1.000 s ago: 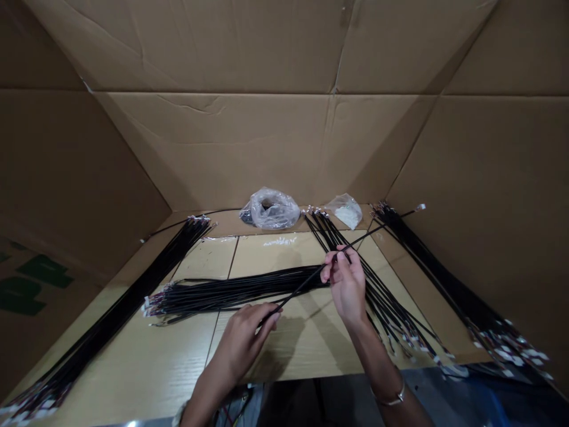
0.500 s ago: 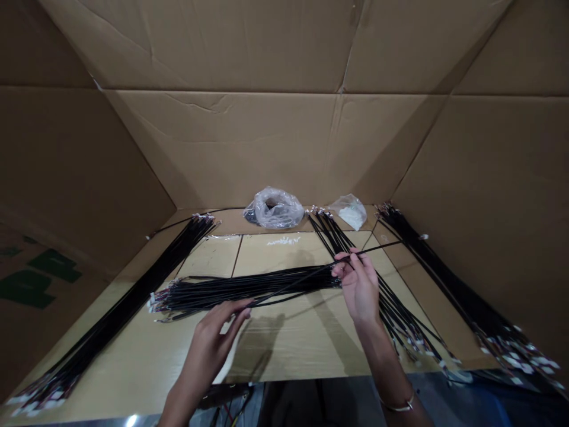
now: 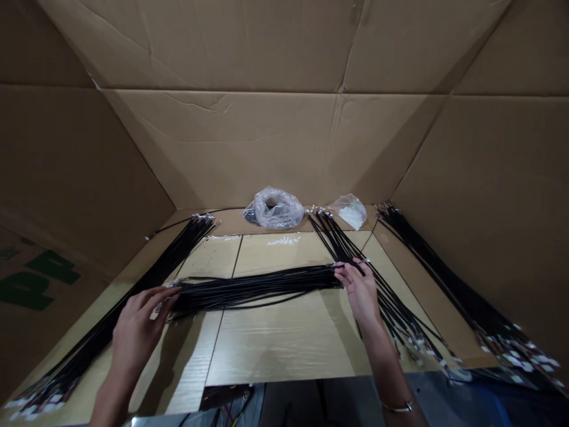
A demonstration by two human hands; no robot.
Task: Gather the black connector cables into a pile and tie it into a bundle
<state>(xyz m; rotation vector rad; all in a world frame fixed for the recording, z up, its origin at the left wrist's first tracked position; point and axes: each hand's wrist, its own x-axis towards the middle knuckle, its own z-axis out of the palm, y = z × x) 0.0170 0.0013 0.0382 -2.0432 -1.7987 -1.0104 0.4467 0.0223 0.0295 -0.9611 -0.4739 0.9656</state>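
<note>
Cable bundle (image 3: 258, 287) lies mid-table, long axis running L–R across the person's front, R end a touch farther off than L. Both hands are on it, one per end, so neither's nearer. L hand (image 3: 142, 320) is at the L end: thumb & fingertips nearly together, pointing R along the bundle; can't tell if they pinch a strand, b/c the fingers cover the tips. R hand (image 3: 361, 293) is at the R end, fingers curled in w/ little gap, apparently closed on a cable end (image 3: 366, 261), its pale tip poking out past them to the R.

Key relation: bundle stretches btwn the two hands, roughly in line w/ both sets of fingertips. Its R end meets the slanted cables (image 3: 344, 237), which run near-to-far, crosswise to it; R hand hides who's on top. Left-side cables (image 3: 169, 261) slant just beyond L hand. Table (image 3: 275, 350) underneath.
</note>
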